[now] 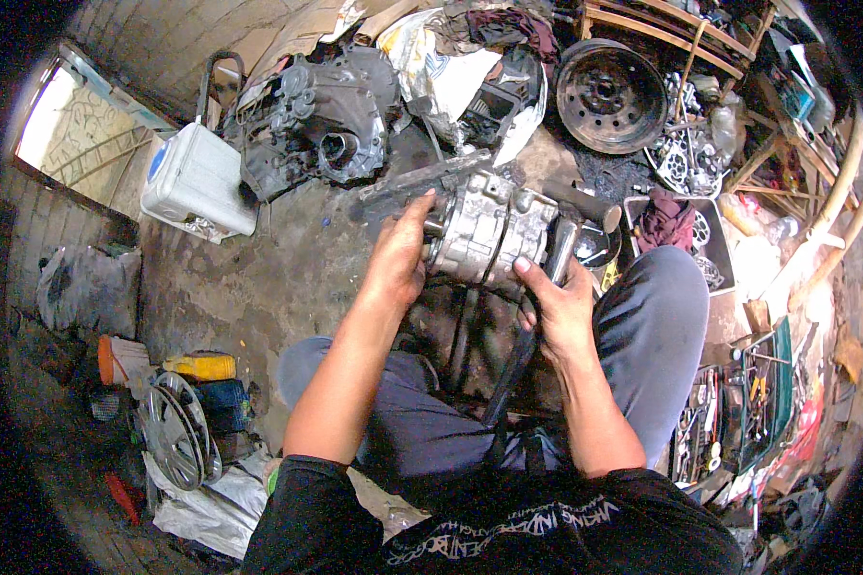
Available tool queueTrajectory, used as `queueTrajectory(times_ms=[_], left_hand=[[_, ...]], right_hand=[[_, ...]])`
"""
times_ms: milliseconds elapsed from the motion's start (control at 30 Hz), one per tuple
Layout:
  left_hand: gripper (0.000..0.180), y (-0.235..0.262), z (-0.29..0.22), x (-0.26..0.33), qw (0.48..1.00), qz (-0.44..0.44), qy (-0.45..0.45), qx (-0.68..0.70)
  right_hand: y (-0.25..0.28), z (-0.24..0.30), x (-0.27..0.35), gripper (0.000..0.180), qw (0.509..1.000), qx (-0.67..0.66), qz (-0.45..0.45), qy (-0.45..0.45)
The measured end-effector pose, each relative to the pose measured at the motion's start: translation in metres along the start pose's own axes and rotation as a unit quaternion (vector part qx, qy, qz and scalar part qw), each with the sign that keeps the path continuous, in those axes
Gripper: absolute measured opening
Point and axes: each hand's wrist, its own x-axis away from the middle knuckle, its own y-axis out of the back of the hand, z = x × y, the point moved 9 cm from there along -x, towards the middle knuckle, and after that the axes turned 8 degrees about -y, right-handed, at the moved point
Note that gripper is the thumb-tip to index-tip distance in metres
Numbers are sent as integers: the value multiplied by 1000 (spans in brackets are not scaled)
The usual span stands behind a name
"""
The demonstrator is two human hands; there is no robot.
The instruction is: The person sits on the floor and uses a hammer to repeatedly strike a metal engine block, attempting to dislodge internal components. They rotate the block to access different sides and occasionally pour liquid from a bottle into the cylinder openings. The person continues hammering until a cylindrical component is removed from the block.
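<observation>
Both hands hold up a silvery, ribbed metal cylinder, which looks like a car air-conditioning compressor, lying crosswise in front of my knees. My left hand grips its left end, with the fingers partly behind it. At the right end, my right hand presses its thumb against the casing. Also in that hand is what looks like a hammer: its metal head rises past the fingers, and its dark handle slants down between my legs. The compressor's underside is hidden.
A large gearbox housing and a white-and-blue cooler box stand at the far left. Beyond the compressor lies a steel wheel rim. A parts bin sits by my right knee, a green toolbox nearer. Wheel covers lie at left.
</observation>
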Motion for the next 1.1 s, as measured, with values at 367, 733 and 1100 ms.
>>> queueTrajectory(times_ms=[367,733,1100], left_hand=[[41,-28,-54,14,936,87,-285,-189],[74,-46,-101,85,760,33,-549,-345],[92,-41,-118,133,637,-18,-700,-323]], right_hand=[[3,-4,1,27,996,-62,45,-35],[-5,-13,-3,36,976,-138,167,-12],[-3,-28,-3,43,954,-170,246,-3]])
